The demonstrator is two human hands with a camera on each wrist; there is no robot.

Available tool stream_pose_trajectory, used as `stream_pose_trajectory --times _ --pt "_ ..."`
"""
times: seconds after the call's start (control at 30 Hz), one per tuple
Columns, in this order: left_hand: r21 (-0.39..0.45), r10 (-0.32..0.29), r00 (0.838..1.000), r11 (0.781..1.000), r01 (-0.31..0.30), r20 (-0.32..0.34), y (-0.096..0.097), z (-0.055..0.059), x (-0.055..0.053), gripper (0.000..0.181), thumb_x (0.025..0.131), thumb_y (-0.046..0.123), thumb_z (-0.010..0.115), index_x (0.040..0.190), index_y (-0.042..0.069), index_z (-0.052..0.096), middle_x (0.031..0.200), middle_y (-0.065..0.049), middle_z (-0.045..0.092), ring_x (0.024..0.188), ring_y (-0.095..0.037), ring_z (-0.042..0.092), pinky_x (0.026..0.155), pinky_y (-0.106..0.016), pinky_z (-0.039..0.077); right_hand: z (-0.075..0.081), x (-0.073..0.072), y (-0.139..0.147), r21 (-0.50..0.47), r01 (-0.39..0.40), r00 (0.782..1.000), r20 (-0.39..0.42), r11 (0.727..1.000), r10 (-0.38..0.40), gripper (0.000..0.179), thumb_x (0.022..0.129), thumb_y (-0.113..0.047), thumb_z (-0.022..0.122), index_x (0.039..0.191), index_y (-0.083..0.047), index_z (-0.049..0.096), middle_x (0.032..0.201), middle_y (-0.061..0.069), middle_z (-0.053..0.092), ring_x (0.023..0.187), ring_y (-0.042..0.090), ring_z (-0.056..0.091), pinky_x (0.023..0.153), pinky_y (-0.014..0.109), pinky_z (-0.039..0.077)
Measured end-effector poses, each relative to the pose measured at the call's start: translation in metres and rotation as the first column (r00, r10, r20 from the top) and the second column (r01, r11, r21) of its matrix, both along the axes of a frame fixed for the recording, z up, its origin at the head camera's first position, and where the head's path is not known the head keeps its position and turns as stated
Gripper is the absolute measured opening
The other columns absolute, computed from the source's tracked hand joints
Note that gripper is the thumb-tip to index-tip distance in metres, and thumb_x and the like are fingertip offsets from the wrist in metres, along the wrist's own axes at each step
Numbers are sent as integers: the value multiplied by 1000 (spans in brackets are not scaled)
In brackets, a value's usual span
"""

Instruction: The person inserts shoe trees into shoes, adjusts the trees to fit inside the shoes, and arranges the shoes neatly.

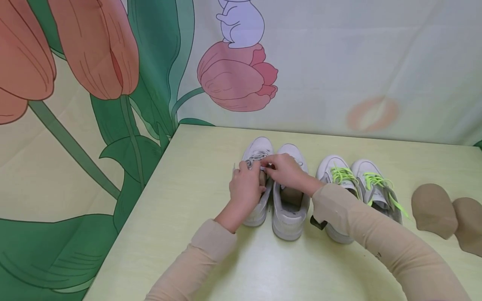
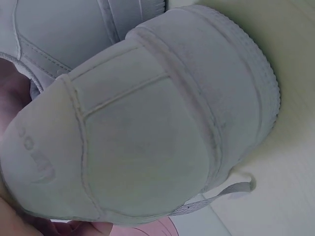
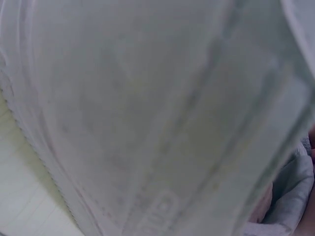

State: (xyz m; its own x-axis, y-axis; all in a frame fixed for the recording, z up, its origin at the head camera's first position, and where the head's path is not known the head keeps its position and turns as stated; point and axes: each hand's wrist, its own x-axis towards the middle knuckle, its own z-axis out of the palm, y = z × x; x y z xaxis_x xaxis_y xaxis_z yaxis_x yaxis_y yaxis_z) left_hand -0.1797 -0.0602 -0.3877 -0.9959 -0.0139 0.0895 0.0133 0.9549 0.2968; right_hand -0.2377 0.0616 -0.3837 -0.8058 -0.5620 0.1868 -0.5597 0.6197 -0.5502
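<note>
A white sneaker (image 1: 257, 215) with grey-white laces stands at the left of the head view, toe away from me. My left hand (image 1: 244, 184) grips its upper around the tongue, fingers curled over the opening. From the right, my right hand (image 1: 284, 169) pinches a pale shoelace (image 1: 262, 168) at the top of the lacing, close to the left fingertips. The left wrist view shows the sneaker's heel (image 2: 138, 142) with a loose lace end (image 2: 221, 197) beside it. A blurred white shoe side (image 3: 113, 108) fills most of the right wrist view.
The matching white sneaker (image 1: 291, 225) stands close on the right, a tan lining showing inside. Farther right stand two white sneakers with neon-yellow laces (image 1: 342, 175), partly behind my right sleeve (image 1: 357, 213). Two tan insole-like pieces (image 1: 433, 209) lie at the table's (image 1: 180, 179) right.
</note>
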Motion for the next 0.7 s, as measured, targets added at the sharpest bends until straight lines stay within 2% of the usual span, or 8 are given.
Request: stream_pose_trajectory --times 0.17,0.4,0.53,0.7 --pt "-9 5 1000 1000 -5 1 2 -2 -2 52 70 27 73 110 19 41 104 -14 45 88 -31 52 60 -40 48 1 1 0 11 22 1000 12 1000 -22 16 82 -5 54 91 -8 67 75 5 64 54 11 45 52 22 37" --pt "-42 5 1000 999 -6 -24 5 -2 -6 51 71 26 73 107 13 40 101 -15 45 85 -31 53 60 -38 48 0 -4 1 8 9 1000 -4 1000 -9 16 82 -5 54 90 -8 67 76 5 65 56 11 47 54 23 38" --pt "-14 -16 1000 1000 15 -15 2 -1 -6 52 71 26 73 109 12 40 103 -14 45 86 -30 53 60 -39 49 -1 -5 1 19 0 1000 -20 1000 0 18 81 -5 54 93 -6 67 82 6 66 60 12 50 58 25 42" --pt "31 -51 999 998 51 -9 -10 1 -6 48 73 28 71 108 9 45 102 -13 50 83 -32 57 62 -42 48 0 -6 1 54 1 1000 -26 999 0 14 79 -8 55 90 -5 64 80 6 63 64 14 50 62 28 43"
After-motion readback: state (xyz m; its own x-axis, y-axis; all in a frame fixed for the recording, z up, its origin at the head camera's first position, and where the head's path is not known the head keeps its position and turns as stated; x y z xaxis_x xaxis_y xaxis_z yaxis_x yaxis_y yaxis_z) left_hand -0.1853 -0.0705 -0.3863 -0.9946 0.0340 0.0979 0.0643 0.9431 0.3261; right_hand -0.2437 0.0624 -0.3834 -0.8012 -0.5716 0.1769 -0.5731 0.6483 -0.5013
